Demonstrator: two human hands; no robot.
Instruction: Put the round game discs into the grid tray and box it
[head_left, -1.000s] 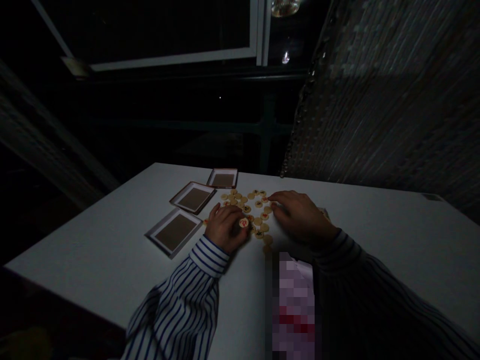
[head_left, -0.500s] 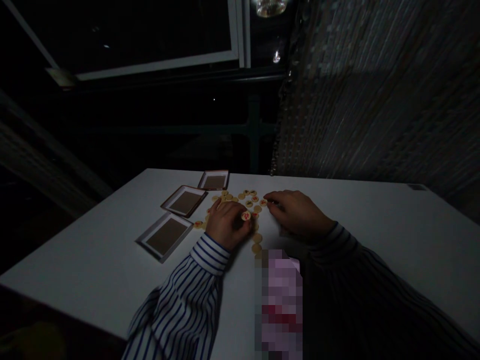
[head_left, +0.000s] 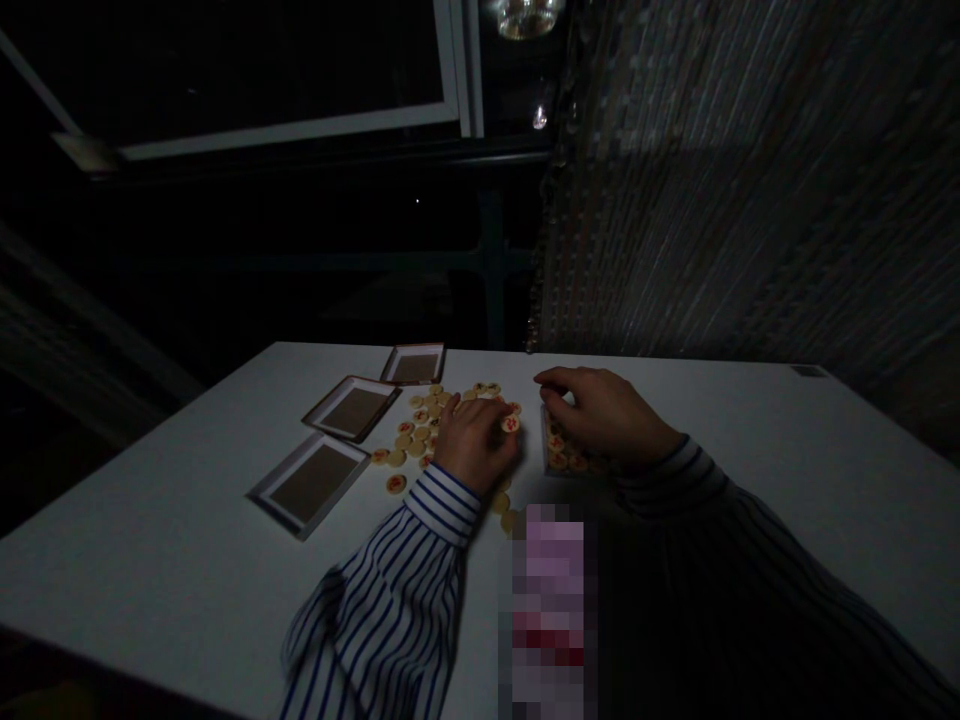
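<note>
My left hand [head_left: 474, 442] pinches a round xiangqi piece [head_left: 510, 424] with a red character facing me, held above the table between thumb and fingertips. Loose pale xiangqi pieces [head_left: 417, 448] lie around and behind this hand, some with red or dark characters, others blank side up. My right hand [head_left: 611, 418] is over a shallow box [head_left: 544, 455] in which pieces with red characters sit in rows. Its thumb and fingers are curled together, and whatever they hold, if anything, does not show. The right hand hides much of that box.
Three shallow trays, a grey one [head_left: 274, 507], a brown-rimmed one [head_left: 307, 422] and a smaller one [head_left: 388, 368], stand left of the pieces on the white table [head_left: 172, 520]. A pixelated pinkish patch [head_left: 555, 570] is at the front. A bead curtain [head_left: 712, 220] hangs behind.
My left hand has moved right with the xiangqi piece, uncovering more loose pieces on its left. My right hand has shifted off a red-character piece, and the box under it now shows.
</note>
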